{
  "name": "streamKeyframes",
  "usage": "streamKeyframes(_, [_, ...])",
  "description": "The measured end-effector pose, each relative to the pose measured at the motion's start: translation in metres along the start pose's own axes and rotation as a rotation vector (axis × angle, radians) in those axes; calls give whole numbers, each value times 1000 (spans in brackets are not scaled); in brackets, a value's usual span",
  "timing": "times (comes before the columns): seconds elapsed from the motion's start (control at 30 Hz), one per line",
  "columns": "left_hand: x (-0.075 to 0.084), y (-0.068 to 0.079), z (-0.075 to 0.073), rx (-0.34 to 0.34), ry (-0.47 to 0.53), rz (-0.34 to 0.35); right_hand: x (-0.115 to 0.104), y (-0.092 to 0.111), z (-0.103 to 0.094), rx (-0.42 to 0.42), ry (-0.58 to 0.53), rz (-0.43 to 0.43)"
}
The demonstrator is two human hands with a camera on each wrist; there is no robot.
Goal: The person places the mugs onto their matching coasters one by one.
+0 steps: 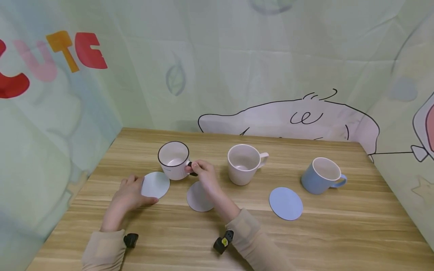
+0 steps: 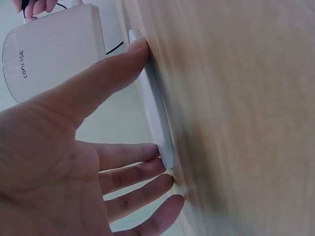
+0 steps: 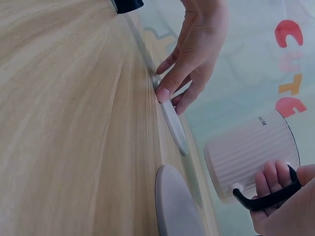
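Note:
My right hand (image 1: 206, 177) grips the black handle (image 3: 268, 199) of a white ribbed enamel-style mug (image 1: 173, 171) with a black rim; lettering shows on its side in the left wrist view. The mug stands just behind a pale white round coaster (image 1: 156, 185); whether its base touches the table I cannot tell. My left hand (image 1: 130, 194) holds that coaster at its edges, thumb (image 2: 133, 56) on the near side and fingers on the far side. The coaster lies flat or nearly so. Under my right forearm lies a greyish-pink coaster (image 1: 197, 197), partly hidden.
A pale pink mug (image 1: 240, 173) stands at the middle back, handle to the right. Further right are a blue mug (image 1: 313, 180) and a blue coaster (image 1: 286, 203). A printed cloth (image 1: 217, 67) hangs behind the wooden table (image 1: 176, 241).

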State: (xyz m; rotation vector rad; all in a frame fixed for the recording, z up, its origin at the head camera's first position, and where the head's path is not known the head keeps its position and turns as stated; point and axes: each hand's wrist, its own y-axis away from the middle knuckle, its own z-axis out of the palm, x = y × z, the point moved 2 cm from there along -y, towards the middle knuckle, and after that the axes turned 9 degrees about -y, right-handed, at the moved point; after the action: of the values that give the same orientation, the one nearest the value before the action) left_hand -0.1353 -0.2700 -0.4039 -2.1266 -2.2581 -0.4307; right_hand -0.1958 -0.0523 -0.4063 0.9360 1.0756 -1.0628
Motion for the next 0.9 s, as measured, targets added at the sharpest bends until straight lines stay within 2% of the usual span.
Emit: streamKeyframes(0.9, [-1, -1, 1, 4, -5, 1, 1, 11, 7, -34, -5, -3])
